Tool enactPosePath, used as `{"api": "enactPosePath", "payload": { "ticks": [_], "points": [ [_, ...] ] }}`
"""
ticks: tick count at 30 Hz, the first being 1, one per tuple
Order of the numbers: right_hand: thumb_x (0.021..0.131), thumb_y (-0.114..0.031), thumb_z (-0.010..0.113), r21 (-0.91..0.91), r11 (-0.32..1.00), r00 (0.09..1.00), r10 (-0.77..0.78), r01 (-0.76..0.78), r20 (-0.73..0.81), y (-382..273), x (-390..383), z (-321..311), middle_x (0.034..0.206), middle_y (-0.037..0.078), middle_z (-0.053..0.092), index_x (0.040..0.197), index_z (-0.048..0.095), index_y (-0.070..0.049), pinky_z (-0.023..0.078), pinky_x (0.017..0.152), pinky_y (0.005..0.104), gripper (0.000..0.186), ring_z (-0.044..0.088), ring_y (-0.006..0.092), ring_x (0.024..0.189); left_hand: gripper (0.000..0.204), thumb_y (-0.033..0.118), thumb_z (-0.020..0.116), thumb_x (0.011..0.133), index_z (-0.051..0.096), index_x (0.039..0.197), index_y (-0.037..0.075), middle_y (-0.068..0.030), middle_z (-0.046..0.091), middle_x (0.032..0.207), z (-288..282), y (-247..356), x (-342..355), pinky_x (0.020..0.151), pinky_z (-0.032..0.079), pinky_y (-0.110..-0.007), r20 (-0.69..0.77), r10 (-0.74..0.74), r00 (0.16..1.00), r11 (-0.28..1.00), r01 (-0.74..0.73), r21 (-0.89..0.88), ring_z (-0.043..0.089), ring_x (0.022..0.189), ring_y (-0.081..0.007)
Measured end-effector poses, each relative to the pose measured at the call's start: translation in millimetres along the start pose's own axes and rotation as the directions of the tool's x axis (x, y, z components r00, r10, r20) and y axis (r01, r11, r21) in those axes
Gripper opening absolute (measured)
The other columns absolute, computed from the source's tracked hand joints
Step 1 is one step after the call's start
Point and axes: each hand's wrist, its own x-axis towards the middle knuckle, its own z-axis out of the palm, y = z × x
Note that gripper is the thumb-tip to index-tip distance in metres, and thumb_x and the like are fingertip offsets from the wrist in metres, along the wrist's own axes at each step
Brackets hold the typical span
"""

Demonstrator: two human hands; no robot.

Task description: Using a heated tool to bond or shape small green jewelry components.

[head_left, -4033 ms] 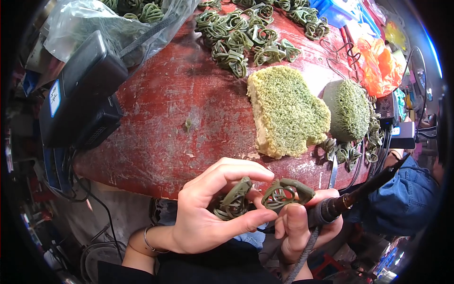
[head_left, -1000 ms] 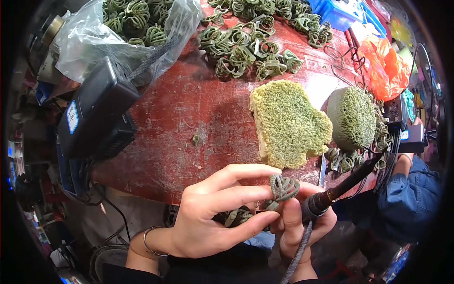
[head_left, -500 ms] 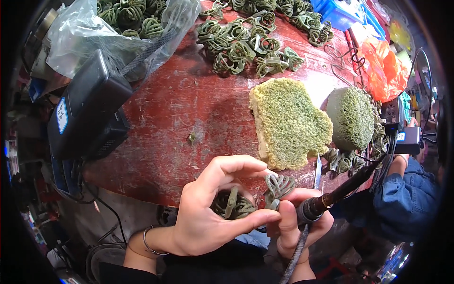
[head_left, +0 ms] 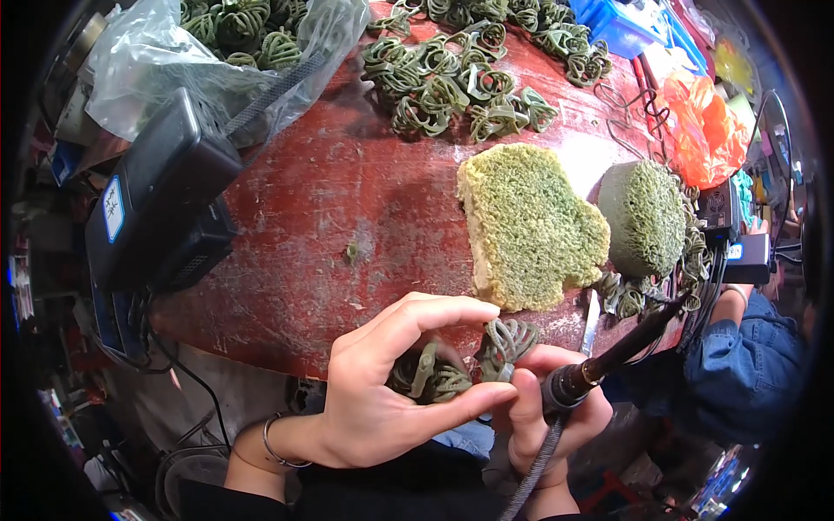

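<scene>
The counter (head_left: pixel 347 200) is a worn red top, scuffed pale in patches, filling the centre of the frame with its near edge curving across the lower middle; a dark cluttered floor with cables shows at the lower left. On its left edge rests one black box-shaped device (head_left: pixel 161 204) bearing a small blue-and-white label. At the upper left lies one clear plastic bag (head_left: pixel 148 65) holding green woven loop pieces. A loose heap of green loop pieces (head_left: pixel 460 78) spreads over the upper centre; they overlap too much for a firm count. Two green mossy blocks lie to the right of centre: one flat yellow-green block (head_left: pixel 530 226) and one darker rounded block (head_left: pixel 647 217), with a few more loop pieces just below them. One orange plastic bag (head_left: pixel 708 130) sits at the upper right, with blue containers (head_left: pixel 625 26) above it. At the lower centre, the left hand (head_left: pixel 382 399) is curled, its fingers (head_left: pixel 439 317) pinching a green loop piece (head_left: pixel 430 378) below the counter's edge. The right hand (head_left: pixel 547 417) is clenched around one dark-handled tool (head_left: pixel 608 356) with a braided cord, and its fingers also steady a second green loop piece (head_left: pixel 508 343) touching the first. A blue-sleeved person (head_left: pixel 738 365) sits at the right edge.
</scene>
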Motion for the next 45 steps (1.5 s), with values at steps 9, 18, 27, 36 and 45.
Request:
{"api": "enactPosePath", "payload": {
  "ticks": [9,18,27,36,45],
  "points": [
    [0.081,-0.046,0.063,-0.467,0.865,0.979,-0.115,0.183,0.169,16,-13,-27,0.055,0.003,0.055,0.083,0.061,0.001,0.042,0.045,0.025,0.047,0.054,0.0147,0.044,0.049,0.007,0.083,0.062,0.06,0.104,-0.001,-0.0128,0.063,0.096,2,-14,-2,0.072,0.051,-0.028,-0.232,-0.014,0.973,0.996,0.034,0.085,0.064,0.083,-0.02],
    [0.075,-0.041,0.073,-0.598,0.752,0.958,-0.161,0.276,0.239,16,-8,-34,0.054,0.003,0.057,0.079,0.062,-0.006,0.042,0.041,0.0279,0.036,0.055,0.0202,0.041,0.049,0.006,0.082,0.063,0.06,0.106,0.001,-0.0122,0.062,0.098,1,-18,1,0.068,0.051,-0.026,-0.268,0.037,0.963,0.992,-0.003,0.128,0.063,0.081,-0.0176],
    [0.072,-0.041,0.075,-0.631,0.725,0.956,-0.136,0.276,0.261,14,-5,-33,0.054,0.004,0.056,0.076,0.064,-0.007,0.042,0.041,0.0287,0.036,0.055,0.0204,0.041,0.048,0.004,0.081,0.063,0.06,0.107,0.002,-0.0119,0.062,0.099,1,-22,2,0.067,0.051,-0.025,-0.271,0.074,0.96,0.99,-0.037,0.137,0.063,0.08,-0.0163],
    [0.07,-0.041,0.076,-0.669,0.689,0.951,-0.098,0.277,0.293,13,-6,-33,0.054,0.006,0.055,0.077,0.064,-0.005,0.043,0.041,0.0289,0.038,0.055,0.0212,0.041,0.049,0.003,0.08,0.063,0.06,0.107,0.001,-0.0125,0.062,0.099,1,-20,1,0.07,0.052,-0.027,-0.273,0.041,0.961,0.993,-0.008,0.121,0.063,0.082,-0.018],
    [0.073,-0.041,0.074,-0.645,0.709,0.953,-0.135,0.284,0.272,12,-5,-32,0.057,0.005,0.058,0.076,0.062,-0.004,0.043,0.041,0.0289,0.039,0.055,0.021,0.042,0.049,0.003,0.081,0.063,0.06,0.107,0.001,-0.013,0.062,0.097,2,-18,2,0.073,0.051,-0.029,-0.277,0.033,0.96,0.993,-0.001,0.116,0.063,0.084,-0.0201]
  ]
}}
